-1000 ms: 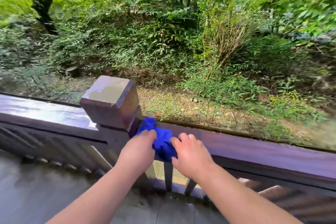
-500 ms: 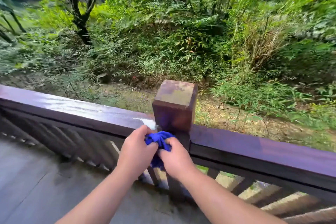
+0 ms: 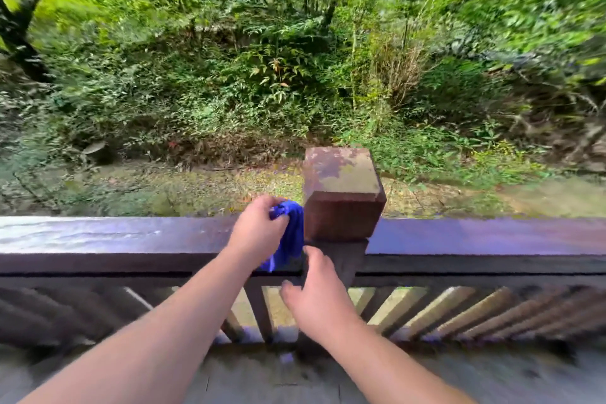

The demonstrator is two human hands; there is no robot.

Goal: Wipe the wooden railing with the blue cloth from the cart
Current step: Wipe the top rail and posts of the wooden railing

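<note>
Fingers of left hand bunching bright blue cloth, crumpled against post

Both bare forearms enter from the lower edge, the left from about 7 o'clock and the right from about 5 o'clock, converging toward the centre. The left hand is raised highest, back toward the camera, its fingers curled closed around a bunch of blue cloth that hangs at its 3 o'clock side. The right hand sits lower, at the left hand's 5 o'clock, palm down with fingers loosely bent and spread, gripping nothing.
</note>
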